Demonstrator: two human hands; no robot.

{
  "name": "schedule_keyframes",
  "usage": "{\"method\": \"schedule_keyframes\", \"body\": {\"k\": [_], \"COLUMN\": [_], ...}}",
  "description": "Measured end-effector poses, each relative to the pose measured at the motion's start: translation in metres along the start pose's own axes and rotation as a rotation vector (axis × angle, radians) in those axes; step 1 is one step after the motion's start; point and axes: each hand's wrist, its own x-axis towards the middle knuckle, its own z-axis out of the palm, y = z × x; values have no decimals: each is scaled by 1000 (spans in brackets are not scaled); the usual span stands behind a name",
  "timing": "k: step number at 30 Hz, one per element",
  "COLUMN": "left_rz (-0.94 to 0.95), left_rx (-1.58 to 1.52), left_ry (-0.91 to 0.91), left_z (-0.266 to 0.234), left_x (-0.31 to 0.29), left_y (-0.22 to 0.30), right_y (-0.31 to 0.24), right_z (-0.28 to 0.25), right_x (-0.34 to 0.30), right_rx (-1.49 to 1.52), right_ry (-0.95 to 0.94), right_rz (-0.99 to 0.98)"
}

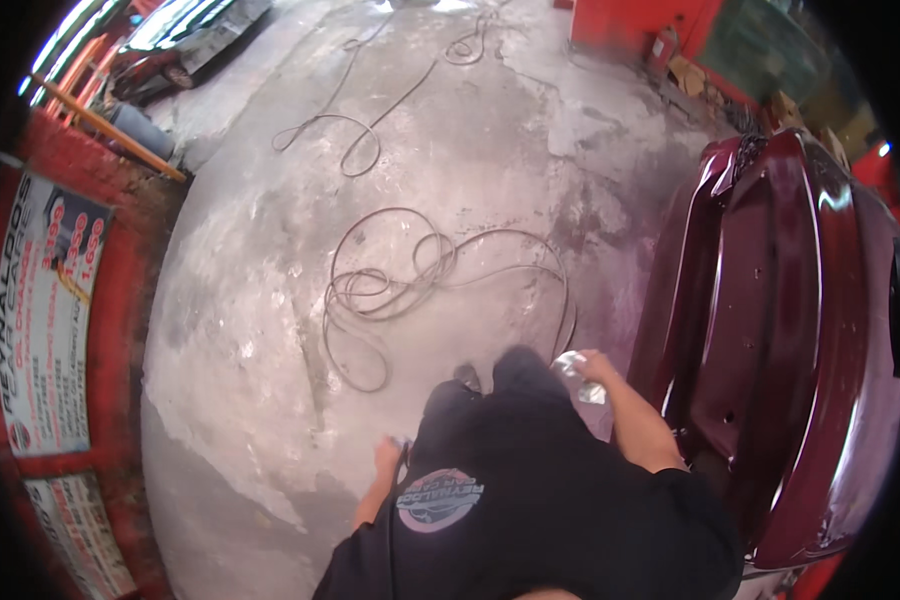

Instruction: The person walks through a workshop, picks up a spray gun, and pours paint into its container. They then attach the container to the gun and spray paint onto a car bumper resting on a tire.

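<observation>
My right hand (598,368) is out in front on the right, closed on a crumpled, shiny, silvery-clear piece (581,376) that looks like plastic or foil. Low on the left, my left hand (388,455) hangs beside my hip with its fingers curled. Something small and pale shows at its fingertips, too blurred to name. A thin dark hose or cord (391,540) runs from beside that hand down along my shirt. To the right of my right arm stands a glossy maroon car body part (760,340), with several small holes in its recessed face.
A long thin hose (390,312) lies in loose loops on the worn concrete floor (260,250) ahead. Signboards (55,330) hang on the red wall at left. A dark car (185,50) stands far left, and a fire extinguisher (662,48) far right.
</observation>
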Motion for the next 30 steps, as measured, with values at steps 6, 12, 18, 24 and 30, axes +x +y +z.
{"method": "schedule_keyframes", "body": {"k": [6, 12, 18, 24, 30], "left_rz": [202, 128, 203, 183, 277], "left_rx": [17, -210, -104, -56, 37], "left_ry": [168, 360, 187, 35, 66], "left_z": [-243, -375, -478, -503, -565], "left_x": [222, 358, 425, 567, 842], "left_y": [164, 371, 497, 619, 704], "right_y": [-50, -98, -356, -553, -510], "right_z": [-41, -116, -328, -518, -532], "right_x": [106, 320, 532, 706, 898], "right_rx": [344, -40, 172, 352, 515], "right_ry": [114, -146, 15, 237, 288], "right_rz": [103, 147, -171, -299, -86]}}
